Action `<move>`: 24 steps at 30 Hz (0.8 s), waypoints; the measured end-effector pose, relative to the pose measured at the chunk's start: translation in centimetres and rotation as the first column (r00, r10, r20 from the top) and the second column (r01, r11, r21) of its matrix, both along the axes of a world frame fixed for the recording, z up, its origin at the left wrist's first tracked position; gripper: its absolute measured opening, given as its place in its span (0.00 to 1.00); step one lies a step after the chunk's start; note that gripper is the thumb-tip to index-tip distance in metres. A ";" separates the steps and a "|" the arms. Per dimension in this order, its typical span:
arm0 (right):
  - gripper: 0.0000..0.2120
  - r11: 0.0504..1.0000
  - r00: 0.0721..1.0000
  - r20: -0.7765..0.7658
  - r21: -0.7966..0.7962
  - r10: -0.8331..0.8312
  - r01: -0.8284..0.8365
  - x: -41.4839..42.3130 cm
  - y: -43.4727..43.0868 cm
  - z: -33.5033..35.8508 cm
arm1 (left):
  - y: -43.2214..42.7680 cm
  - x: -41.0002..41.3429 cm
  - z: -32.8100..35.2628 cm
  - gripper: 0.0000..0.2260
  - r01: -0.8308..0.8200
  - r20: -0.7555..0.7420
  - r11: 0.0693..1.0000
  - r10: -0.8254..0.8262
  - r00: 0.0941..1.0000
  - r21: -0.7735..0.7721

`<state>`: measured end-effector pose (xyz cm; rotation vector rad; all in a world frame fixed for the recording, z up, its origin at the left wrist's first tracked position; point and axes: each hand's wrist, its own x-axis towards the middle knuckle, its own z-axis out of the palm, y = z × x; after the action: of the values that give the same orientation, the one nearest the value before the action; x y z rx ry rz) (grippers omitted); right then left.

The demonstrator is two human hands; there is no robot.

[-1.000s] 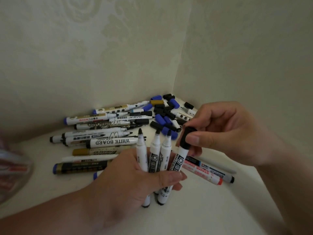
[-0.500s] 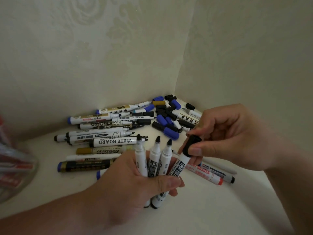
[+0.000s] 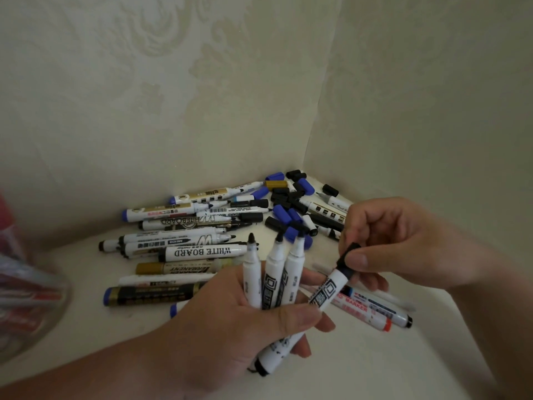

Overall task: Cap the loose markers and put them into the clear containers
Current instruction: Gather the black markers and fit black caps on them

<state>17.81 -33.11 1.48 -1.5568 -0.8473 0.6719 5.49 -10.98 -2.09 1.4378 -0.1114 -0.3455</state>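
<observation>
While right hand pinches black cap onto marker:
Left hand grips marker bundle; off-axis pressure may leave cap unseated.

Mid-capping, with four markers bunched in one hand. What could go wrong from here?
1. The right hand pinches the black cap on one marker while the left hand grips four; the push could slide that marker down through the grip.
2. Three bare tips stand beside the cap, so ink could smear that hand.
</observation>
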 end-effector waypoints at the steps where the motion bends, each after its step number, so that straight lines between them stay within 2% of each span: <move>1: 0.13 1.000 1.000 -0.010 -0.021 0.006 -0.006 0.2 -0.1 -0.1 | 0.1 0.0 0.0 0.11 0.019 -0.006 1.000 -0.019 1.000 -0.014; 8: 0.14 0.997 1.000 0.011 -0.081 0.003 -0.002 0.4 -0.3 -0.2 | 0.5 0.3 -0.1 0.08 0.083 -0.059 0.997 -0.083 0.995 -0.002; 9: 0.16 0.997 0.999 0.029 -0.065 -0.045 0.047 0.4 -0.3 -0.2 | 0.4 0.3 0.0 0.07 0.085 -0.063 0.996 -0.084 0.995 0.010; 11: 0.19 0.969 0.965 0.101 -0.030 -0.243 0.247 0.8 -0.1 0.3 | 0.4 0.2 0.2 0.09 0.077 -0.070 0.997 -0.075 0.995 0.026; 13: 0.15 0.860 0.840 0.277 -0.079 -0.468 0.505 1.8 0.7 0.9 | 0.2 0.1 0.4 0.11 0.070 -0.069 0.997 -0.068 0.995 0.029; 14: 0.11 0.787 0.758 0.407 -0.135 -0.510 0.602 2.4 1.4 1.1 | 0.2 0.0 0.4 0.11 0.067 -0.066 0.997 -0.065 0.996 0.038; 15: 0.07 0.740 0.698 0.537 -0.186 -0.474 0.646 3.1 2.4 1.3 | 0.2 0.1 0.5 0.11 0.066 -0.064 0.996 -0.063 0.996 0.057; 17: 0.03 0.728 0.662 0.706 -0.311 -0.252 0.610 3.8 4.9 1.7 | 0.3 0.1 0.4 0.11 0.084 -0.055 0.991 -0.078 0.995 0.100; 20: 0.05 0.681 0.663 0.742 -0.537 0.101 0.497 4.3 8.6 1.9 | 0.3 0.2 0.3 0.11 0.098 -0.045 0.990 -0.094 0.995 0.102; 24: 0.08 0.591 0.605 0.724 -0.659 0.330 0.466 5.0 11.9 1.0 | 0.6 0.3 -0.1 0.10 0.080 -0.046 0.993 -0.076 0.996 0.087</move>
<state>22.82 -21.22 2.44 -2.8911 -1.1918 0.2067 5.79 -10.39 -2.15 1.5159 -0.1193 -0.4495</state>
